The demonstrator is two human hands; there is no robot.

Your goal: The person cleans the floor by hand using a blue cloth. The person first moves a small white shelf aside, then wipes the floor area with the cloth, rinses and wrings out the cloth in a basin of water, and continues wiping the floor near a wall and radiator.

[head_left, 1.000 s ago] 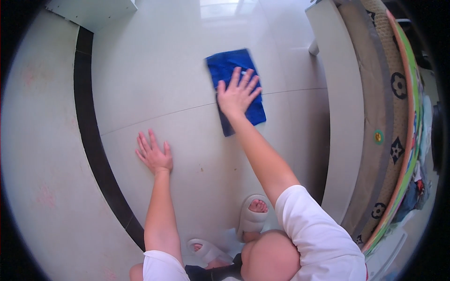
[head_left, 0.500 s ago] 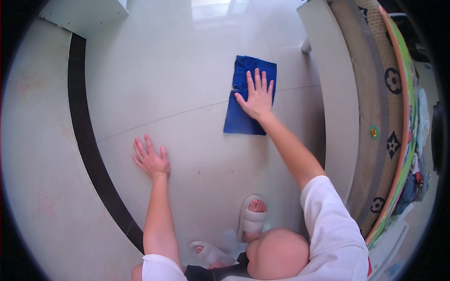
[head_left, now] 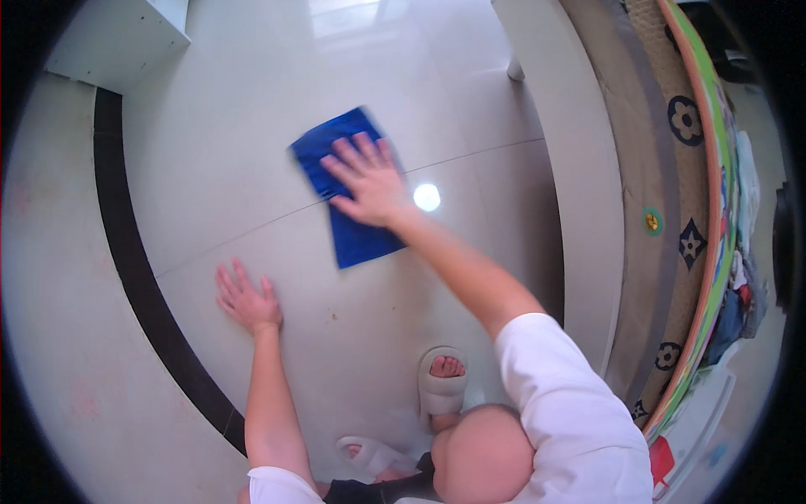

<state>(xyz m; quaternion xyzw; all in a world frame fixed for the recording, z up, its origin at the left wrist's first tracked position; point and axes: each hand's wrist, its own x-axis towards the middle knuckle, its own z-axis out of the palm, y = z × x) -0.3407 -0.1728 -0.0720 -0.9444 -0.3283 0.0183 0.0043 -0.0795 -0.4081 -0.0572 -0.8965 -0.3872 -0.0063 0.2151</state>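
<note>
Beneath my right hand (head_left: 368,182) lies a blue cloth (head_left: 367,245), flat on the glossy pale tiled floor (head_left: 470,92). The palm presses on the cloth's middle with the fingers spread. My left hand (head_left: 248,296) rests flat on the bare tiles to the left, fingers apart, holding nothing. The cloth sits at a slant across a thin tile joint, and part of it is hidden by my right hand and wrist.
A dark skirting strip (head_left: 126,210) runs along the wall at left. A white cabinet (head_left: 126,42) stands at the far left. On the right is a bed with a pale frame (head_left: 579,168) and patterned side (head_left: 680,202). My white slippers (head_left: 442,382) are close below.
My right hand has swept the blue cloth leftward over the floor, and the cloth has turned. The left hand stays flat on the tiles. A bright round reflection now shows beside the right wrist.
</note>
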